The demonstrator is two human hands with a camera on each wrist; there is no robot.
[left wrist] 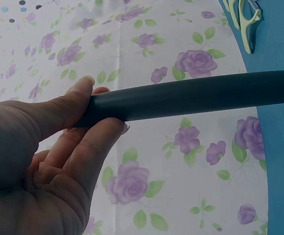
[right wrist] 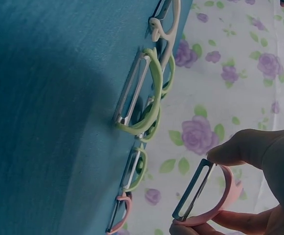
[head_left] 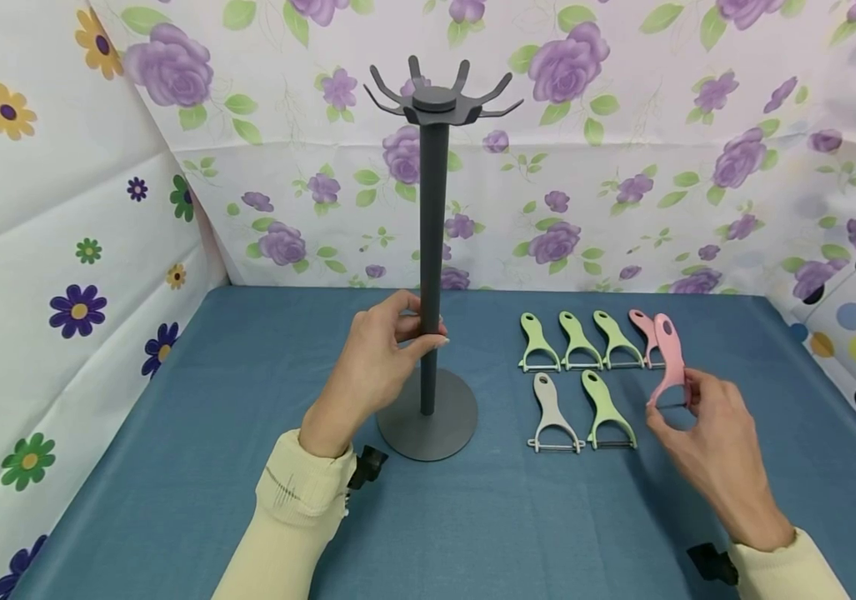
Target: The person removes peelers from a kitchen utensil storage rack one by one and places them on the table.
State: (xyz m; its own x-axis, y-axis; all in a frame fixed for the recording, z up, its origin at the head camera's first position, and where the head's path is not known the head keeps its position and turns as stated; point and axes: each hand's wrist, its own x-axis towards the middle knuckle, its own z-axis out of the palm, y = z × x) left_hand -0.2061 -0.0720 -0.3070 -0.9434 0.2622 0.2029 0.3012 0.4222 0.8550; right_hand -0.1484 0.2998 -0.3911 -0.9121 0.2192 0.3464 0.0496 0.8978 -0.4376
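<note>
My left hand (head_left: 378, 358) grips the dark grey pole of a rack stand (head_left: 430, 250) about midway up, thumb and fingers around it. In the left wrist view the pole (left wrist: 195, 98) runs sideways out of that hand (left wrist: 58, 142). A pink peeler (head_left: 669, 346) is held in my right hand (head_left: 713, 442), handle upward and raised off the cloth. The right wrist view shows thumb and fingers pinching the two ends of the peeler's head (right wrist: 225, 196). Behind it on the table lies another pink peeler (head_left: 645, 329), partly covered.
Several green peelers (head_left: 579, 342) lie in a back row. In front are a pale grey peeler (head_left: 548, 404) and a green one (head_left: 603, 404). The stand's round base (head_left: 397, 429) rests on the blue cloth (head_left: 195, 467). Several hooks (head_left: 498, 87) spread from its top. Floral sheeting (head_left: 285, 183) rises behind.
</note>
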